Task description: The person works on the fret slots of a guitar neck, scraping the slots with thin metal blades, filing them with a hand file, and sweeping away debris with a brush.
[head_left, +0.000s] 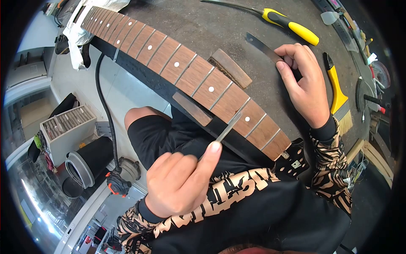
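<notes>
A guitar neck with a brown fretboard [176, 64], metal frets and white dot inlays runs diagonally across the view. My left hand [182, 182] is closed on a thin metal tool [230, 126], thumb pressed along it; the tool's tip lies at the fretboard's near edge, by a fret. Beyond the fretboard, my right hand [302, 80] pinches a dark, flat metal strip [262, 47] with a hole at its far end. A wooden block [230, 67] lies beside the neck's far edge, and another flat block [192, 109] rests along its near edge.
On the dark bench [169, 19] lie a yellow-black handled tool [292, 27] and a yellow brush [337, 91]. A black headstock [296, 161] is at the neck's right end. White cloth [76, 40] lies at the upper left. A black hose [101, 101] hangs left.
</notes>
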